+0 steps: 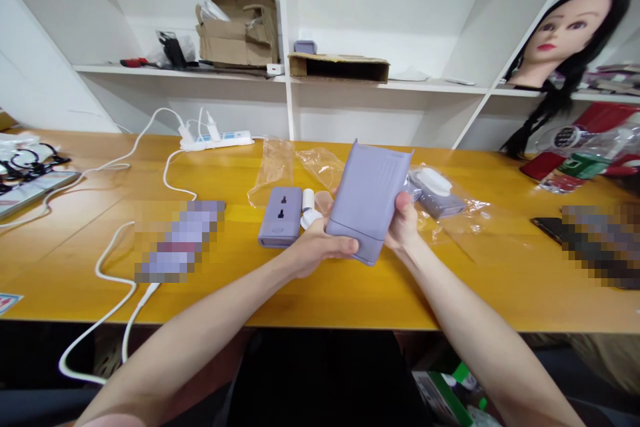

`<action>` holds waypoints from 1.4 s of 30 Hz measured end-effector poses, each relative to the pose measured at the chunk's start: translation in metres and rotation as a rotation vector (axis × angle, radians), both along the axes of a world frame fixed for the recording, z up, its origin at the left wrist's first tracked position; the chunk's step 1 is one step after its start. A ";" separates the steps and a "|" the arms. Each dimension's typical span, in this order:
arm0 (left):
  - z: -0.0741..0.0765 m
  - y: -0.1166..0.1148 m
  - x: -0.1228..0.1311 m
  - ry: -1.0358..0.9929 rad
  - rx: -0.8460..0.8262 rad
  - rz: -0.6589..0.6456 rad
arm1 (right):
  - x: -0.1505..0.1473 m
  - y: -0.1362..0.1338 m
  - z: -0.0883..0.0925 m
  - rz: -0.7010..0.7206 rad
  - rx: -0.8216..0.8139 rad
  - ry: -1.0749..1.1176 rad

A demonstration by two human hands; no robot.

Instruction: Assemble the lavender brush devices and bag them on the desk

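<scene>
Above the table (310, 297), the case (373, 190) is held up in both hands, its upper end leaning right; holding it to look it over seems to be the step in hand. The left hand (311, 250) is partly closed on the lower left corner, thumb across the front. The right hand (403, 225) is curled at the right edge, thumb against the side, fingers largely hidden. A move from here probably calls for a steady grip at both edges, as the case looks broad for one hand.

The case is pale purple, longer than wide, with thin tabs at its upper corners, faint lines on its face and a seam near the lower end. Left of it lies the similarly coloured socket block (281, 215), and just beside that, a white cylinder (308, 199).
</scene>
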State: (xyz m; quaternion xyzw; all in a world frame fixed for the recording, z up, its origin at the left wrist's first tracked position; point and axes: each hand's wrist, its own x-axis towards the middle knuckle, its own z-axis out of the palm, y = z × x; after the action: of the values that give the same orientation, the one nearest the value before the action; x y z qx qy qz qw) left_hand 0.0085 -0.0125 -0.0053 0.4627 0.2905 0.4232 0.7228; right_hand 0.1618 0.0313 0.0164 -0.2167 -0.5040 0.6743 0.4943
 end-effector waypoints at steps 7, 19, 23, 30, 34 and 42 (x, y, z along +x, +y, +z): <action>0.004 0.000 -0.003 -0.041 -0.013 0.002 | 0.005 0.006 -0.001 -0.100 0.043 0.064; 0.001 0.001 0.003 -0.040 -0.005 0.173 | 0.006 0.008 -0.004 -0.142 0.066 0.049; 0.002 0.000 0.002 -0.007 0.023 0.226 | 0.006 0.007 -0.005 -0.160 0.058 0.034; 0.001 0.001 0.001 0.018 0.028 0.206 | 0.006 0.009 -0.007 -0.158 0.043 0.058; 0.001 0.002 0.001 -0.012 0.050 0.232 | 0.005 0.008 -0.007 -0.141 0.041 0.079; 0.005 -0.001 0.000 -0.033 0.049 0.248 | 0.004 0.005 -0.007 -0.113 0.042 0.069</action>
State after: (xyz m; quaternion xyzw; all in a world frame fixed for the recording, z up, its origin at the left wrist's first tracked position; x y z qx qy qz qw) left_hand 0.0082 -0.0130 0.0000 0.4338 0.3232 0.5240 0.6579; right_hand 0.1658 0.0367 0.0093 -0.2109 -0.4877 0.6415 0.5533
